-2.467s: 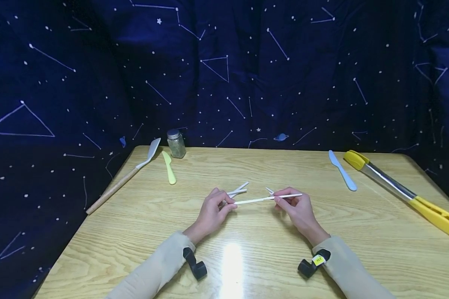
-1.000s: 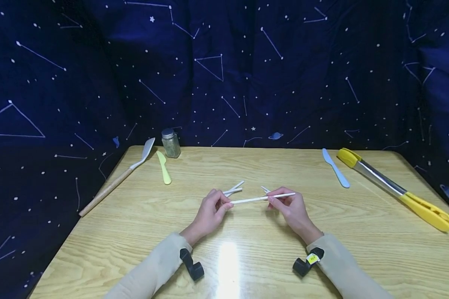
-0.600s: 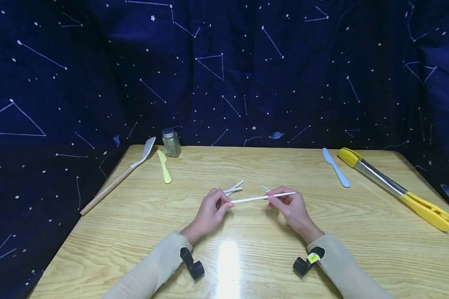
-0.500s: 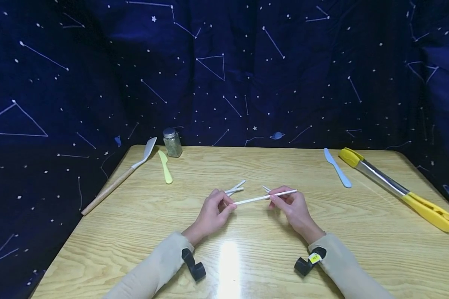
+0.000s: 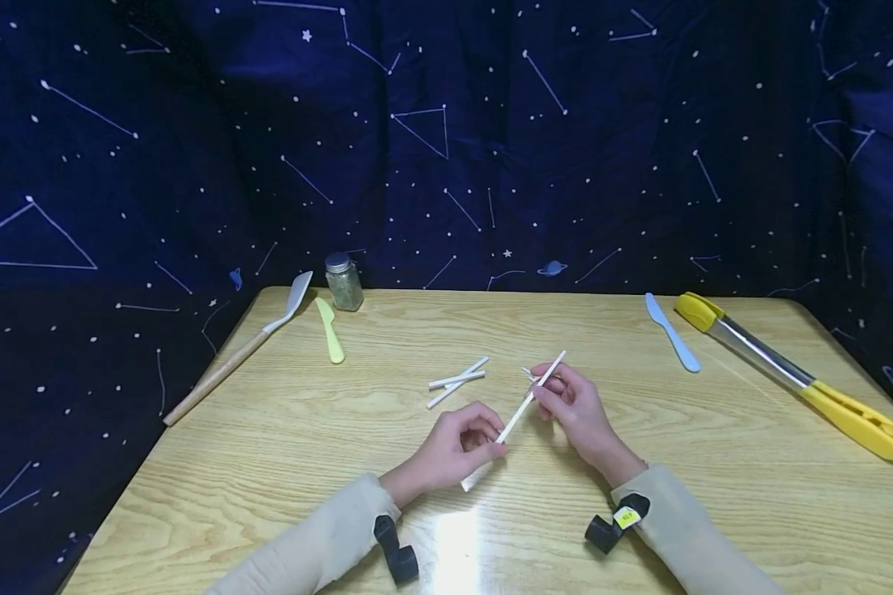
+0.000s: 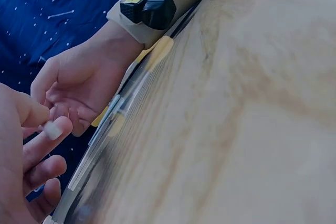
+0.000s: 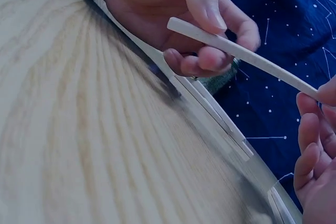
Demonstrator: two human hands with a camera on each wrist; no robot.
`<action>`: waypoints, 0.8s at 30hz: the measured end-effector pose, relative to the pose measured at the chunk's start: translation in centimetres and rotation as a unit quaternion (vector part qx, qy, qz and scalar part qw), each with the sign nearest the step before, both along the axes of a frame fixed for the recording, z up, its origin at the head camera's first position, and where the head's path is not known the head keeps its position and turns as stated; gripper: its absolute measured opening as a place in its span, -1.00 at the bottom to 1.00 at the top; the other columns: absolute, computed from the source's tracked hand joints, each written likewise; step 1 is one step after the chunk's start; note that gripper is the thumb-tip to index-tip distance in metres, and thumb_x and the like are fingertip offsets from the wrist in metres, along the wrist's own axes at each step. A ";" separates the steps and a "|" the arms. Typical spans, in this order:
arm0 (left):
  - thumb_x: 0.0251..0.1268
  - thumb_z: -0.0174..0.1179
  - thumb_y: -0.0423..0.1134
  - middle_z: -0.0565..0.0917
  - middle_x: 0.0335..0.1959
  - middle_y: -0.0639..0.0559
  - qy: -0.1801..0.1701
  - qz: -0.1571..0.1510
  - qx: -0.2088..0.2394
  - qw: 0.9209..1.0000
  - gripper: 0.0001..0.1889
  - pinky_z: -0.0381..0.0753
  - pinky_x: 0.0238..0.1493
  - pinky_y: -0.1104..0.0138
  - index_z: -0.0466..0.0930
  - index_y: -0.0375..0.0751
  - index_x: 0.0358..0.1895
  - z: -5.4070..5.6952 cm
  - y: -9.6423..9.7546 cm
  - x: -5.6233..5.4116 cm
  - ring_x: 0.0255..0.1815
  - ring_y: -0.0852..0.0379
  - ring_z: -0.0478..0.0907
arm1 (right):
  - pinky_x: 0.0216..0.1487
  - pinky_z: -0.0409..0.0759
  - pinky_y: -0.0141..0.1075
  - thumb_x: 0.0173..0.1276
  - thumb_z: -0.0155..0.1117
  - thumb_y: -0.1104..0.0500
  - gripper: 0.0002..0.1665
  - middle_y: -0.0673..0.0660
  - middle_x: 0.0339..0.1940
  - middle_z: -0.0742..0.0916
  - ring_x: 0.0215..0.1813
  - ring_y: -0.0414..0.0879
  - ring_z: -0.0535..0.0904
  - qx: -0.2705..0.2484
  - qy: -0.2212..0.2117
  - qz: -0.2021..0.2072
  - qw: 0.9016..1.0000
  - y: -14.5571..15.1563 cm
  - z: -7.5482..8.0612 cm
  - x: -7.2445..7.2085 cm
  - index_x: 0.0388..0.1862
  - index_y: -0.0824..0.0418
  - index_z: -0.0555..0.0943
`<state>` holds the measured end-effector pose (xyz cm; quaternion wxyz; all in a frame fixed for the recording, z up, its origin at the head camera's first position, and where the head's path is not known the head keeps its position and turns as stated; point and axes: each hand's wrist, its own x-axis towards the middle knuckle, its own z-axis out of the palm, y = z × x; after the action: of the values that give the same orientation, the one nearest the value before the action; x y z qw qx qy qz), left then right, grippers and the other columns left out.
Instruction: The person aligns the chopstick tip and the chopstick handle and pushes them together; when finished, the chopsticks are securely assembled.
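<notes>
My left hand pinches a slim white stick between thumb and fingers, and the stick's near end juts out below the thumb. My right hand pinches the same stick toward its far end, so it slants between the hands, above the table. In the right wrist view the stick looks straight and flat-sided, and the left hand grips it near one end. Two similar white sticks lie crossed on the table beyond my left hand. Small white stick ends show behind my right fingers, partly hidden.
On the wooden table, a spatula, a yellow-green knife and a glass jar lie or stand at the back left. A blue knife and yellow-ended tongs lie on the right. A dark starry curtain hangs behind.
My left hand has moved nearer and to the right, turning the stick from almost level to steeply slanted. The crossed sticks it partly covered are now in full sight. My right hand stays about where it was.
</notes>
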<state>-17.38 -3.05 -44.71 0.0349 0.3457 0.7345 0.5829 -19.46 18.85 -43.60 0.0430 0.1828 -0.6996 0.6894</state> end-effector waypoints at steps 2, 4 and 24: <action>0.22 0.24 -0.43 0.71 -0.38 -0.22 -0.003 -0.017 0.011 1.000 -0.84 0.48 -0.47 0.50 0.54 -0.32 -0.15 0.0 0.1 0.0 -0.48 0.23 0.57 | -0.53 0.43 -0.39 0.34 0.09 0.45 -0.71 0.02 -0.49 0.65 -0.55 -0.21 0.42 0.009 0.006 0.005 1.000 -0.2 0.0 0.1 -0.01 0.61 0.38; 0.25 0.19 -0.46 0.71 -0.34 -0.26 0.003 -0.033 0.017 0.999 -0.81 0.53 -0.44 0.48 0.54 -0.34 -0.08 -0.1 0.1 0.0 -0.40 0.10 0.66 | -0.53 0.43 -0.38 0.33 0.10 0.46 -0.71 0.03 -0.51 0.64 -0.57 -0.20 0.42 0.020 0.009 0.010 1.000 -0.4 0.0 0.2 -0.02 0.63 0.40; 0.19 0.30 -0.36 0.69 -0.30 -0.10 0.075 -0.037 -0.028 0.996 -0.66 0.51 -0.43 0.49 0.57 -0.32 0.04 -0.3 -0.1 -0.3 -0.47 0.39 0.44 | -0.48 0.49 -0.39 0.39 0.12 0.36 -0.72 0.04 -0.39 0.68 -0.53 -0.23 0.48 0.116 -0.002 0.057 0.992 -1.3 -0.1 0.8 0.01 0.52 0.49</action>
<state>-17.67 -3.17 -45.04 0.0110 0.4144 0.7379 0.5326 -18.63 17.52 -43.66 -0.0190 0.2249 -0.7633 0.6053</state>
